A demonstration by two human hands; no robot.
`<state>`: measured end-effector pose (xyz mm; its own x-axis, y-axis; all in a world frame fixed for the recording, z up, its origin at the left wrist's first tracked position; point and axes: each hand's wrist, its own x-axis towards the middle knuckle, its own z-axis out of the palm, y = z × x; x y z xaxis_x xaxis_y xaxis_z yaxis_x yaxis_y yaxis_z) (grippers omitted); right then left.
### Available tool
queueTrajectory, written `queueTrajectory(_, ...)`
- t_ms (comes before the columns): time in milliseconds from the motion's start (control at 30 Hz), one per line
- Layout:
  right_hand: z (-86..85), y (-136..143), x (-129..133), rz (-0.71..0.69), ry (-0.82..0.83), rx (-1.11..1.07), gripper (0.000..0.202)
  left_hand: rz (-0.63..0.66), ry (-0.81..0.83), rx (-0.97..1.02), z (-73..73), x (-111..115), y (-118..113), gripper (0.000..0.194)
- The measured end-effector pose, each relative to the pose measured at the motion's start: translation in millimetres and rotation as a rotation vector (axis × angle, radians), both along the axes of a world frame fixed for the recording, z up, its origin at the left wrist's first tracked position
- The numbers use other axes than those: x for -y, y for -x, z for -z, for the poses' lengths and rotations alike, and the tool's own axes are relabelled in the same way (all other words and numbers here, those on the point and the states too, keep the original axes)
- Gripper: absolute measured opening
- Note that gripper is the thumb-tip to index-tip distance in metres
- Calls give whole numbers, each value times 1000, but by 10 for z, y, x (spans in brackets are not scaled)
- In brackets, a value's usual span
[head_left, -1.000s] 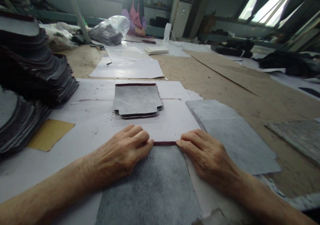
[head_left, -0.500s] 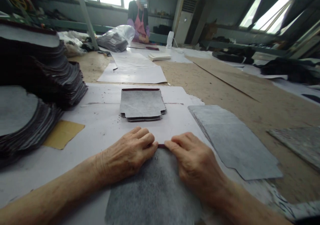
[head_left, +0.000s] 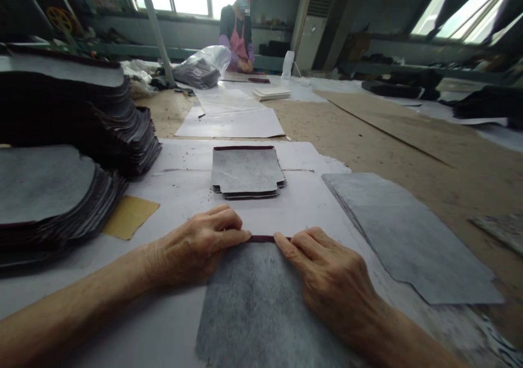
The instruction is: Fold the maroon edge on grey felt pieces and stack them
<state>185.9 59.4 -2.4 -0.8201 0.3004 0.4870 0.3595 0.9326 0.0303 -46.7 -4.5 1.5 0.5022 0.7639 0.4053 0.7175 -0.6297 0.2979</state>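
A grey fabric-like piece (head_left: 255,302) lies in front of me on white paper, its far edge turned over in a narrow dark red strip (head_left: 262,239). The fingers of my left hand (head_left: 204,242) are curled, and the thumb and fingertips pinch that strip at its left end. At the right end my right hand (head_left: 333,270) presses the fold with thumb and bent fingers. A short length of strip shows between them. Just beyond sits a small stack of grey pieces (head_left: 247,169) with a dark red folded far edge.
Tall stacks of dark-edged pieces (head_left: 98,117) and rounded grey pieces (head_left: 44,185) stand at left, near a yellowish scrap (head_left: 131,215). Larger grey pieces (head_left: 404,234) lie at right. White sheets (head_left: 232,121) and a plastic-wrapped bundle (head_left: 204,68) are farther back. A person (head_left: 239,35) is across the table.
My hands have moved apart along the folded edge, so more of the dark red strip shows between them. The view has shifted slightly to the left.
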Motion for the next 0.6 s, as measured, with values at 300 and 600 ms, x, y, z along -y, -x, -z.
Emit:
queueTrajectory(300, -191, 190, 60, 15, -142, 160, 34, 24, -91, -104, 48, 13, -93, 25)
queueTrajectory(600, -28, 390, 101, -164, 7, 12, 31, 30, -26, -30, 33, 94, 125, 31)
